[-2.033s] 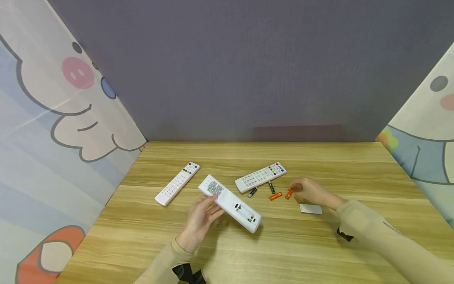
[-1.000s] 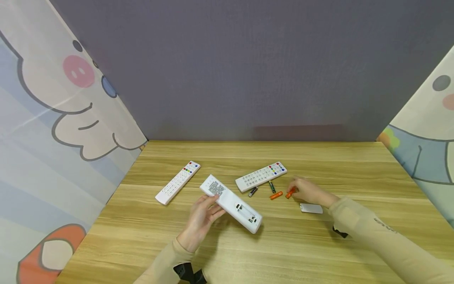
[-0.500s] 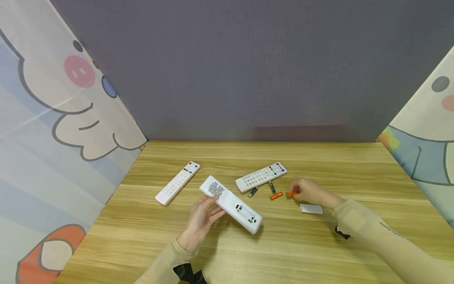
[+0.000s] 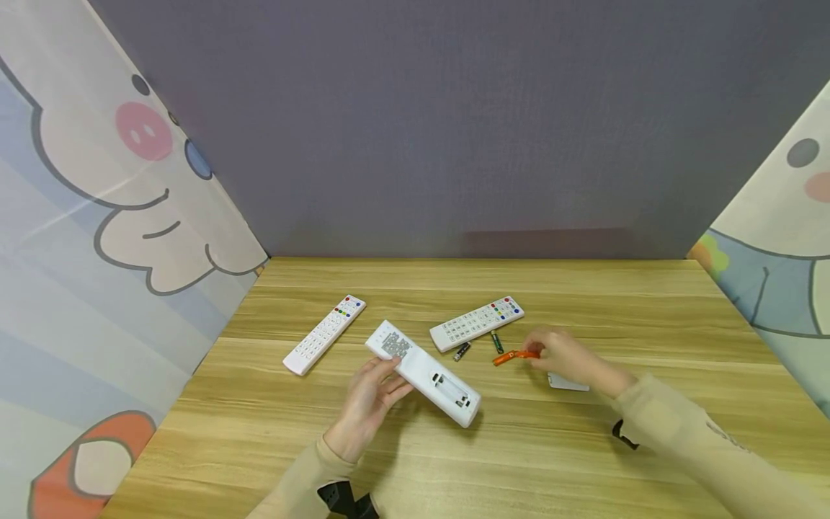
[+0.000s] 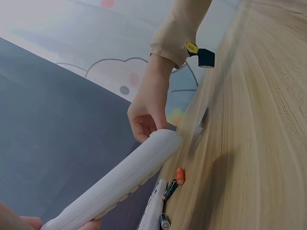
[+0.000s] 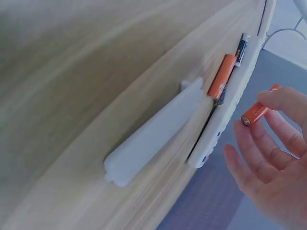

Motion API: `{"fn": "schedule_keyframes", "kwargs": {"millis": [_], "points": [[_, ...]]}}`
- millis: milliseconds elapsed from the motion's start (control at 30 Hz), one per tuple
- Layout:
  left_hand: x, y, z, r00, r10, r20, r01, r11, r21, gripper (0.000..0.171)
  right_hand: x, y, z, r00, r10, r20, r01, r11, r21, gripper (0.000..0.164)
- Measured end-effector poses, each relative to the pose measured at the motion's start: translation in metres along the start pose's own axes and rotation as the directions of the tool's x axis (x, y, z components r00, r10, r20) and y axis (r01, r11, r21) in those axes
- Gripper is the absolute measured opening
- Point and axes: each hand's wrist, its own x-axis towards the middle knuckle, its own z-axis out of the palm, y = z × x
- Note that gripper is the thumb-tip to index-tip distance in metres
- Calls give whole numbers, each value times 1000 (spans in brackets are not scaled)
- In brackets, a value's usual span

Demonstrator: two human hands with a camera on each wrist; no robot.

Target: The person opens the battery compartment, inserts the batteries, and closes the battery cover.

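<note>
My left hand [image 4: 368, 404] grips a white remote control [image 4: 424, 371] near its upper end, back side up, above the table. Its battery compartment is uncovered and holds no batteries. My right hand [image 4: 563, 355] pinches an orange battery [image 6: 259, 109] between thumb and fingers, raised off the table in the right wrist view. A second orange battery [image 4: 503, 358] lies on the table just left of that hand. Under the right hand, partly hidden in the head view, is the white battery cover [image 6: 151, 136].
A dark battery [image 4: 462, 352] and a green battery [image 4: 496, 342] lie beside a white remote [image 4: 476, 324], face up at the middle. Another white remote [image 4: 324, 335] lies face up to the left. A grey panel [image 4: 454, 130] rises at the wooden table's [image 4: 519, 461] back edge.
My right hand has picked up one orange battery, turned it and lifted it from the table. The left hand and its remote have hardly moved.
</note>
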Motion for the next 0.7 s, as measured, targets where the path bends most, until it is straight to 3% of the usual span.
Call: {"fn": "schedule_keyframes", "kwargs": {"millis": [233, 700], "points": [[0, -1, 1, 1000, -13, 3, 13, 1000, -18, 32, -4, -11, 3, 999, 3, -38, -2, 1000, 18, 17], [-1, 0, 4, 1000, -21, 17, 22, 999, -34, 36, -6, -35, 12, 984, -107, -140, 113, 993, 35, 18]]}}
